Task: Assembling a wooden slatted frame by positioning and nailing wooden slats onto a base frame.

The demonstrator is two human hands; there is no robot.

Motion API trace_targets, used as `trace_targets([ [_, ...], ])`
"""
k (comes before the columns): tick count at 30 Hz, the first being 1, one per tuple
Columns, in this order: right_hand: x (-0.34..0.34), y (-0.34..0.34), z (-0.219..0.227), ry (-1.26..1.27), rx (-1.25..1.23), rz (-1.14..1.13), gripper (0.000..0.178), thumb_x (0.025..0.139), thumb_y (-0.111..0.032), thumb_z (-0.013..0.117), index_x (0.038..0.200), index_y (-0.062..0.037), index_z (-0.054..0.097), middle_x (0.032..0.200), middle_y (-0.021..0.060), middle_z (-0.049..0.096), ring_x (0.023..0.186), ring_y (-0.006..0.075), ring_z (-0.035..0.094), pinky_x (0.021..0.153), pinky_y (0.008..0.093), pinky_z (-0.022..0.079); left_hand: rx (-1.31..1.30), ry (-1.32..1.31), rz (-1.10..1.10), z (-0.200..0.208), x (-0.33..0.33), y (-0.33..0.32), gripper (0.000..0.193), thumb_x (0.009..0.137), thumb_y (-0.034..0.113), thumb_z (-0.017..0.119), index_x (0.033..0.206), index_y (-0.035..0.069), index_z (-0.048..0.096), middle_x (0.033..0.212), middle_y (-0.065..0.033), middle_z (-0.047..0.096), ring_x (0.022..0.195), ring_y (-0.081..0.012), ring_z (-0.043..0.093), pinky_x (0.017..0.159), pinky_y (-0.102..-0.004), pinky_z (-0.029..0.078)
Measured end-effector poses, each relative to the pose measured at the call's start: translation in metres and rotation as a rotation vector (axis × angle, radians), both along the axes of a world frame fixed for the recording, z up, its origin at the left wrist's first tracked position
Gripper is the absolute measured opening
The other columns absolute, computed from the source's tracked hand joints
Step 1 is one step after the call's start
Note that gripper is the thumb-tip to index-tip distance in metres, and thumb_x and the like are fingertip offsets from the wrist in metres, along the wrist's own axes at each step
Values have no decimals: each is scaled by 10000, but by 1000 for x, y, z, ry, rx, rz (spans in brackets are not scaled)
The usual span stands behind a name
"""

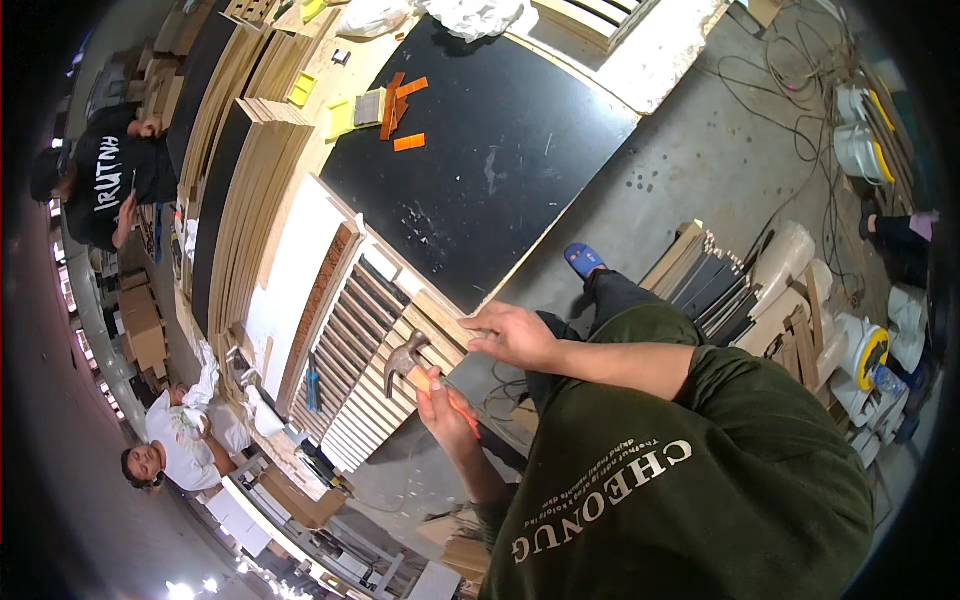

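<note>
My left hand [447, 410] is wrapped round the orange handle of a claw hammer [408, 362]. The hammer's metal head lies over a slatted wooden panel [362, 405]. At the panel's near right end, my right hand [515, 337] reaches in with its fingers and thumb at the edge of a pale wooden board [440, 335]. Those fingers look closed on the board's edge; anything small between them cannot be made out. A blue-handled tool [313, 385] rests on the slats, left of the hammer.
A black board [470, 150] lies beyond the panel, with orange strips [410, 143] and yellow pieces [340, 118] near its corner. Stacked wooden panels [250, 190] stand at left. Two people [190, 440] [110, 180] work there. Cables [800, 110] and bundled strips [700, 275] lie on the floor.
</note>
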State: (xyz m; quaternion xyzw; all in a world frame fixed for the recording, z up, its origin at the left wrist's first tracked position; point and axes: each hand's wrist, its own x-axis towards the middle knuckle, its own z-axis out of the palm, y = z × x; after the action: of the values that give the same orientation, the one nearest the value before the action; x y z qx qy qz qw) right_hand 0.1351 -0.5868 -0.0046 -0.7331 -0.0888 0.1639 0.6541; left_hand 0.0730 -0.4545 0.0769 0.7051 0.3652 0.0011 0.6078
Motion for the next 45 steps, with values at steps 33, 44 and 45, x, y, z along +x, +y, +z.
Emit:
trace_targets([
  [33, 42, 27, 13, 21, -204, 48, 385, 815, -221, 586, 1191, -140, 592, 1017, 96, 576, 932, 276, 584, 792, 370, 478, -31, 39, 15, -2, 34, 13, 276, 944, 207, 429, 1090, -15, 502, 502, 27, 377, 387, -54, 333, 347, -199, 278],
  [44, 41, 21, -8, -63, -155, 13, 359, 814, -198, 611, 1160, -102, 608, 997, 102, 602, 912, 252, 609, 776, 352, 487, -36, 40, -113, 1, 45, 2, 266, 956, 222, 413, 1121, 30, 495, 525, 6, 401, 372, -68, 354, 333, -189, 286],
  [45, 43, 20, -14, 71, 12, -49, 341, 825, -191, 608, 1149, -85, 611, 964, 99, 628, 870, 222, 628, 749, 330, 495, -35, -15, -76, 6, 39, 8, 268, 956, 223, 412, 1120, 26, 490, 524, 3, 405, 361, -73, 355, 326, -191, 289],
])
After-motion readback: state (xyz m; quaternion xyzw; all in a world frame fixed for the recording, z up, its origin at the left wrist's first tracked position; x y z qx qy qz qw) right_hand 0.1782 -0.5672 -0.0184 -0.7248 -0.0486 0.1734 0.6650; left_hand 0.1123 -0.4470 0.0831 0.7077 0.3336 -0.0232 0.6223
